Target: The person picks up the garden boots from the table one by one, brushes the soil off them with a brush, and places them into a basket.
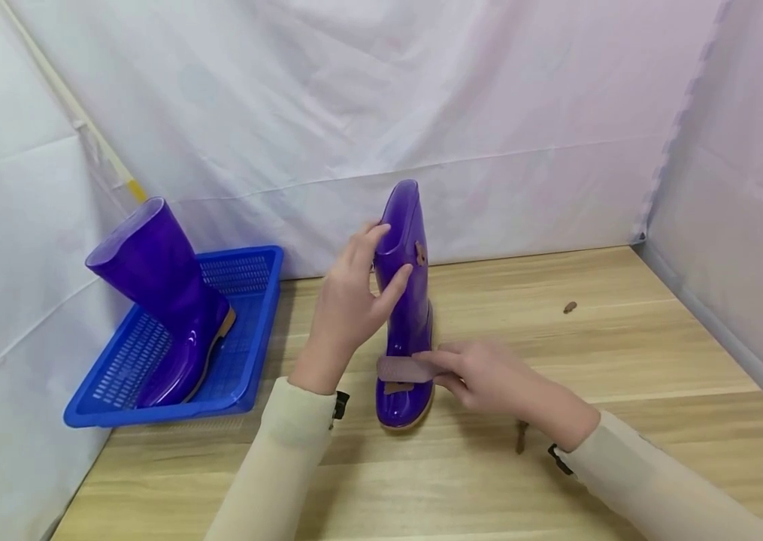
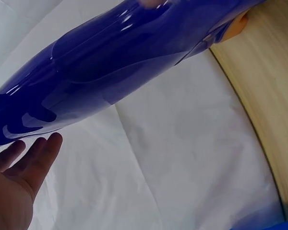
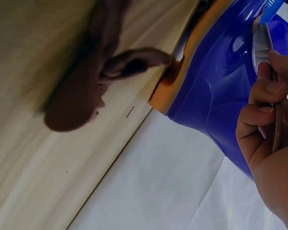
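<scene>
A purple rain boot [image 1: 410, 315] stands upright on the wooden table, toe toward me. Brown smears show on its shaft [image 1: 420, 254] and over its toe [image 1: 395, 388]. My left hand [image 1: 349, 294] steadies the top of the shaft, thumb across the front and fingers by the rim. In the left wrist view, fingertips [image 2: 52, 143] lie right at the shaft's edge. My right hand [image 1: 492, 378] grips a brush [image 1: 403, 369] by its handle, laid across the boot's instep. White bristles [image 3: 261, 45] face the boot in the right wrist view.
To the left, a blue plastic basket [image 1: 261, 330] holds a second purple boot [image 1: 181, 293], leaning back. Small brown clumps lie on the table, one at the right [image 1: 570, 307] and another by my right forearm [image 1: 521, 437]. White cloth [image 1: 523, 150] hangs behind the table.
</scene>
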Action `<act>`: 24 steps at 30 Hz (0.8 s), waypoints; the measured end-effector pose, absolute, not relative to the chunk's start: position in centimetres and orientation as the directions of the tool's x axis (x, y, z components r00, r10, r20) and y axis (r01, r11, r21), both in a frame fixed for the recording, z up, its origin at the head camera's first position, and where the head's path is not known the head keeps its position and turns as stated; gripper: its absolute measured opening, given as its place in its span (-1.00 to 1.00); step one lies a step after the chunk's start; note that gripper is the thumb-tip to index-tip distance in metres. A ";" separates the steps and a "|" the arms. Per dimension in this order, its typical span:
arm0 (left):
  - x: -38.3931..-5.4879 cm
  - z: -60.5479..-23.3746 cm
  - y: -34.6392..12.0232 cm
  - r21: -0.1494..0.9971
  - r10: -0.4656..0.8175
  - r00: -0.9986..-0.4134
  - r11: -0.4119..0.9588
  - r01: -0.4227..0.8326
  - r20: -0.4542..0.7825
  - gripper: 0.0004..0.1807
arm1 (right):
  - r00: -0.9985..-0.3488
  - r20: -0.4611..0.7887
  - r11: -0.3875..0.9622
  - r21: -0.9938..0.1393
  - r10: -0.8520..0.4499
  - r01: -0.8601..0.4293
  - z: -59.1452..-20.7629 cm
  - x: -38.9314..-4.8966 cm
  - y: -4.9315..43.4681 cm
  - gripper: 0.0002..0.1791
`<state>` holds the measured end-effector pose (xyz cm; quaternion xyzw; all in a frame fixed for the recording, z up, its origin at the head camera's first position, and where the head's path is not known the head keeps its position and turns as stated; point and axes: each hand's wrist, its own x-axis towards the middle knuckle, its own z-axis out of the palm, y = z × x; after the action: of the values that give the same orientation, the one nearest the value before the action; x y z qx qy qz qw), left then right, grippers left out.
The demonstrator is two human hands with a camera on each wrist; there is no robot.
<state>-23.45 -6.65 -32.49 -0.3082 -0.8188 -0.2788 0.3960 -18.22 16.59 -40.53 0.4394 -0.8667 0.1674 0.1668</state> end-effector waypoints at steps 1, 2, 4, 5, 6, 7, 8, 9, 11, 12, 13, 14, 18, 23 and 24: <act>-23.5 -32.4 -6.6 0.179 0.296 -0.475 0.664 0.726 0.829 -0.45 | -0.560 0.429 0.555 -0.151 -0.709 -0.818 -40.5 -18.0 16.6 -0.60; -23.4 -32.2 -6.5 0.153 0.308 -0.461 0.673 0.724 0.832 -0.47 | -0.564 0.422 0.556 -0.157 -0.710 -0.816 -40.5 -17.8 16.6 -0.60; -23.2 -31.8 -6.4 0.108 0.330 -0.446 0.692 0.714 0.832 -0.52 | -0.568 0.406 0.552 -0.170 -0.716 -0.817 -40.4 -17.3 16.7 -0.60; -23.1 -31.7 -6.4 0.094 0.340 -0.443 0.697 0.711 0.829 -0.54 | -0.560 0.405 0.544 -0.167 -0.723 -0.823 -40.4 -17.1 16.7 -0.60; -23.0 -31.5 -6.4 0.081 0.349 -0.441 0.702 0.708 0.827 -0.55 | -0.553 0.396 0.533 -0.170 -0.733 -0.829 -40.4 -16.9 16.8 -0.59; -22.9 -31.4 -6.4 0.073 0.356 -0.439 0.703 0.707 0.825 -0.56 | -0.547 0.384 0.522 -0.177 -0.744 -0.834 -40.4 -16.6 16.8 -0.58; -22.8 -31.4 -6.4 0.068 0.362 -0.439 0.703 0.708 0.822 -0.56 | -0.543 0.371 0.514 -0.183 -0.753 -0.838 -40.4 -16.4 16.8 -0.58; -22.8 -31.4 -6.4 0.067 0.365 -0.440 0.703 0.708 0.820 -0.57 | -0.539 0.354 0.504 -0.194 -0.765 -0.842 -40.4 -16.2 16.9 -0.57; -22.8 -31.3 -6.4 0.068 0.366 -0.442 0.703 0.708 0.819 -0.58 | -0.532 0.330 0.489 -0.210 -0.779 -0.846 -40.3 -15.8 16.9 -0.56; -22.8 -31.3 -6.4 0.070 0.365 -0.442 0.702 0.709 0.819 -0.58 | -0.533 0.321 0.486 -0.219 -0.783 -0.846 -40.3 -15.7 16.9 -0.56; -22.8 -31.4 -6.4 0.072 0.365 -0.443 0.701 0.710 0.819 -0.58 | -0.534 0.317 0.485 -0.225 -0.784 -0.845 -40.3 -15.7 17.0 -0.56; -22.8 -31.4 -6.4 0.074 0.364 -0.444 0.700 0.710 0.819 -0.58 | -0.534 0.319 0.485 -0.224 -0.783 -0.845 -40.2 -15.7 17.0 -0.56; -22.7 -31.5 -6.4 0.081 0.365 -0.445 0.692 0.717 0.818 -0.59 | -0.546 0.356 0.499 -0.220 -0.759 -0.838 -40.0 -16.0 16.9 -0.56; -22.7 -31.7 -5.9 0.088 0.358 -0.436 0.682 0.726 0.826 -0.61 | -0.570 0.452 0.548 -0.194 -0.686 -0.813 -40.0 -16.9 16.9 -0.57; -22.7 -31.7 -5.8 0.090 0.355 -0.434 0.680 0.728 0.828 -0.61 | -0.571 0.465 0.557 -0.184 -0.677 -0.810 -40.1 -17.0 16.9 -0.58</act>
<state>-22.69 -5.84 -31.67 -0.3315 -0.8167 -0.2239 0.4159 -17.01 16.86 -40.08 0.4296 -0.8652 0.1924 0.1729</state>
